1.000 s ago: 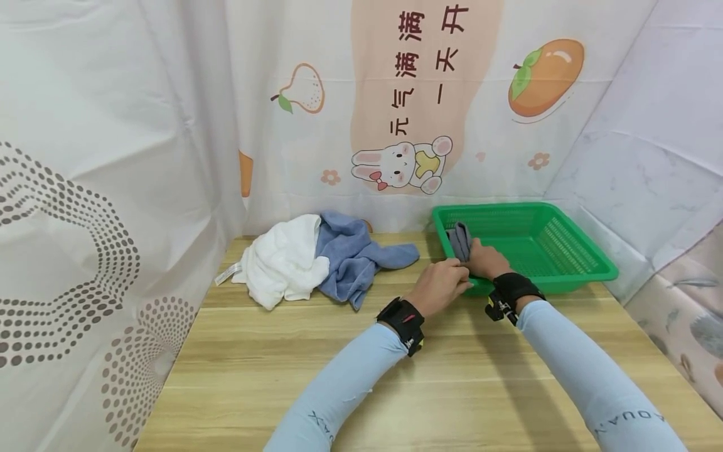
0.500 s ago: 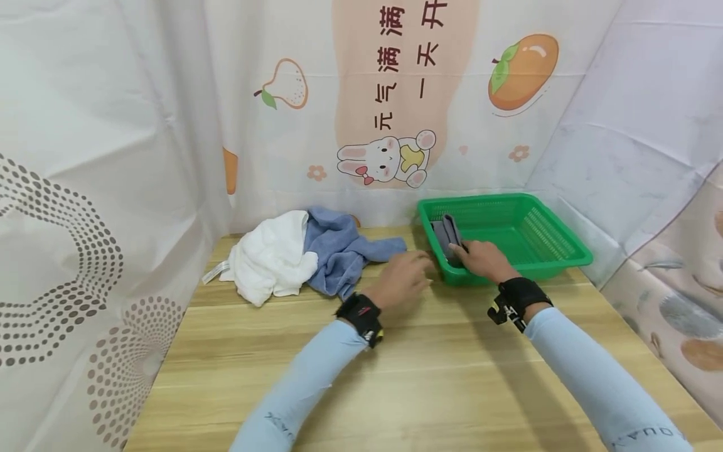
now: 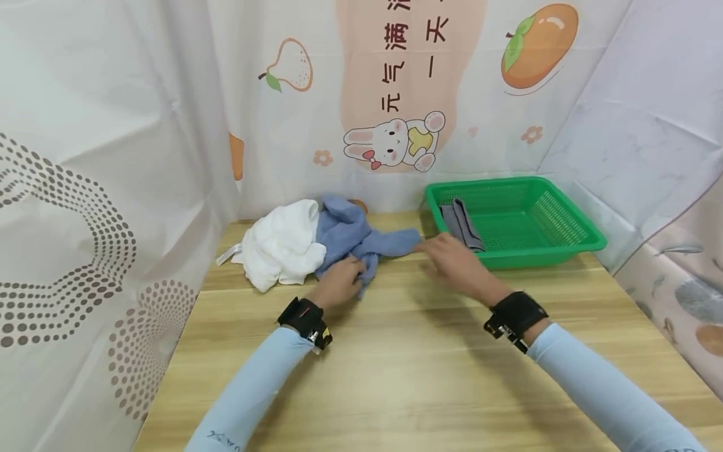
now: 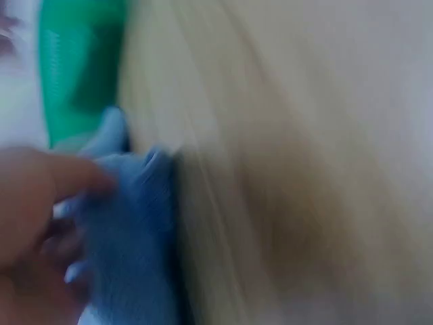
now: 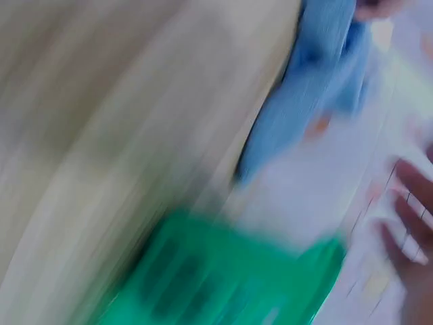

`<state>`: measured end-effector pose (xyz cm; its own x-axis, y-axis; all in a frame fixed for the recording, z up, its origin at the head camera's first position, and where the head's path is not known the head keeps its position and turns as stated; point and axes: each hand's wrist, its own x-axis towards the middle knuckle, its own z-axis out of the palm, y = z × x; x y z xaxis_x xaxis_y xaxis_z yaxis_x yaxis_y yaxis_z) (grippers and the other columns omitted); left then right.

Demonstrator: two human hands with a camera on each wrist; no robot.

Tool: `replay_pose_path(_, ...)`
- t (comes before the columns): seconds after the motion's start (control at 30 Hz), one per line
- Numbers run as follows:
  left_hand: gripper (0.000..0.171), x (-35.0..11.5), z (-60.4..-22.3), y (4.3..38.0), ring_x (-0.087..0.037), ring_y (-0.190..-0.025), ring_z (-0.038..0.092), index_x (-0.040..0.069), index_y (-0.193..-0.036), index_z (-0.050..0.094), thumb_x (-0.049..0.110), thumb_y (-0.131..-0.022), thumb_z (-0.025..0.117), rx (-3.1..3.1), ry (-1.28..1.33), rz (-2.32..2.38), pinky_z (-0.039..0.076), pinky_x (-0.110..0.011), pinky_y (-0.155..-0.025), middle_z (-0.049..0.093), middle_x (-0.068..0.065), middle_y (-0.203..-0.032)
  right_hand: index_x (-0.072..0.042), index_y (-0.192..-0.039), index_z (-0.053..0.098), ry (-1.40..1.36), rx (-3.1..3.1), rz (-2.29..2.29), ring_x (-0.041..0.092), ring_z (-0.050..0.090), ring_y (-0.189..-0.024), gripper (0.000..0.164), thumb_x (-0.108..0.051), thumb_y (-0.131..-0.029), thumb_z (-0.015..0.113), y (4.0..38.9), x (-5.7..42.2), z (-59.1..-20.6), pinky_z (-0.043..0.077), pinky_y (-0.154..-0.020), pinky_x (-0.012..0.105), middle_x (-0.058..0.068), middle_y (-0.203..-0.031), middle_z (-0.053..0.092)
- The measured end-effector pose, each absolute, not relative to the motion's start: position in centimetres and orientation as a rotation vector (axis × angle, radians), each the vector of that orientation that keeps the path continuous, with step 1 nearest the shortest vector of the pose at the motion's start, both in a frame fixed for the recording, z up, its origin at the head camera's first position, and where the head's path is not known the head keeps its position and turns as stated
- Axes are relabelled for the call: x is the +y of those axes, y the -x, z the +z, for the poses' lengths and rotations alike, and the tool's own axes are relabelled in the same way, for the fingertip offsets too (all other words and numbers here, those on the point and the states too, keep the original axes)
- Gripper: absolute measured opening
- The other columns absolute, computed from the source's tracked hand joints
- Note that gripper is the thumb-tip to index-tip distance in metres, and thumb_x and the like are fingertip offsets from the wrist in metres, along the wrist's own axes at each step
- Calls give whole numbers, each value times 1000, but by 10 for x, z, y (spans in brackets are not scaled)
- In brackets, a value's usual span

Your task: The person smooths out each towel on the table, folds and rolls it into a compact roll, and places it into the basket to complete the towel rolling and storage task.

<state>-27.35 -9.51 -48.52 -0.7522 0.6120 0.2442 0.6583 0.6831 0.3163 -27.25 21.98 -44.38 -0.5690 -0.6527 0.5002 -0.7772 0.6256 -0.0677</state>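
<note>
A crumpled blue towel [image 3: 344, 232] lies at the back of the table against a bunched white towel [image 3: 282, 245]. My left hand [image 3: 337, 282] is at the blue towel's front edge; in the blurred left wrist view its fingers [image 4: 74, 179] pinch the blue cloth. My right hand [image 3: 454, 263] is over the table between the blue towel and the green basket [image 3: 542, 256], holding nothing. The right wrist view shows its fingers [image 5: 409, 210] spread apart. Inside the basket's left end sits a folded grey cloth [image 3: 462, 226].
The wooden table [image 3: 390, 376] stretches in front of both hands. A printed curtain [image 3: 316, 125] hangs right behind the towels and basket, and more curtains stand at both sides. A white label [image 3: 228, 253] sticks out from the white towel.
My right hand has let go of the grey cloth in the basket and moved left out of it. My left hand has gone from the basket's edge to the blue towel.
</note>
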Motion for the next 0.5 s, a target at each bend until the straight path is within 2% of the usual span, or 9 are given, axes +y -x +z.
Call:
replay_pose_path(0.07,14,-98,-483,267,-15,-91,65,9,-111,74,17,-100,69,-2822,1220,-929,54,-31,-80,71,0,-102,-7,-148,51,-1248,-2527,262,44,53,-124,73,-25,-86,84,265,199,-458,44,-101,60,21,-142,56)
replay_pose_path(0.1,16,-100,-482,263,-13,-89,64,10,-110,75,21,-102,67,-2839,1262,-1105,53,-30,-78,71,2,-100,-10,-153,45,-1279,-2574,202,47,49,-130,80,-29,-86,84,262,190,-465,41,-105,62,22,-150,49)
replay_pose_path(0.17,19,-105,-481,259,-12,-87,63,12,-112,75,26,-104,65,-2850,1239,-1382,53,-30,-75,71,4,-101,-15,-156,42,-1284,-2638,115,51,42,-137,82,-34,-87,83,258,176,-481,35,-109,66,23,-156,41)
replay_pose_path(0.2,19,-108,-481,258,-11,-89,63,12,-112,75,26,-104,65,-2835,1191,-1440,53,-30,-76,71,3,-103,-16,-153,47,-1270,-2653,85,51,41,-138,73,-34,-89,80,258,170,-488,35,-109,66,23,-156,42)
replay_pose_path(0.27,18,-114,-482,261,-16,-91,62,10,-113,74,24,-104,65,-2793,1074,-1404,53,-33,-78,66,-4,-110,-19,-137,61,-1244,-2665,89,48,48,-130,51,-29,-90,78,258,162,-493,39,-105,63,22,-145,51)
replay_pose_path(0.3,19,-117,-482,264,-18,-91,62,10,-115,72,24,-104,65,-2794,1017,-1306,53,-35,-77,62,-10,-116,-20,-123,67,-1251,-2664,108,44,52,-121,37,-24,-88,78,258,160,-493,43,-100,59,20,-133,56)
replay_pose_path(0.37,23,-124,-485,271,-25,-95,65,12,-121,68,27,-104,64,-2826,907,-1048,55,-39,-80,52,-19,-130,-19,-94,65,-1296,-2659,194,31,56,-96,18,-11,-82,76,261,157,-486,49,-84,47,12,-105,58)
replay_pose_path(0.43,33,-133,-488,279,-34,-102,65,15,-131,61,35,-105,62,-2895,811,-849,55,-45,-84,42,-27,-140,-18,-77,50,-1364,-2662,338,20,46,-77,27,0,-75,70,264,157,-470,42,-69,35,2,-84,45)
replay_pose_path(0.5,45,-144,-489,284,-43,-104,66,17,-140,51,45,-105,56,-2969,728,-752,56,-52,-85,36,-32,-147,-18,-71,35,-1403,-2664,586,13,38,-69,37,11,-70,60,266,162,-450,33,-63,30,-4,-75,34)
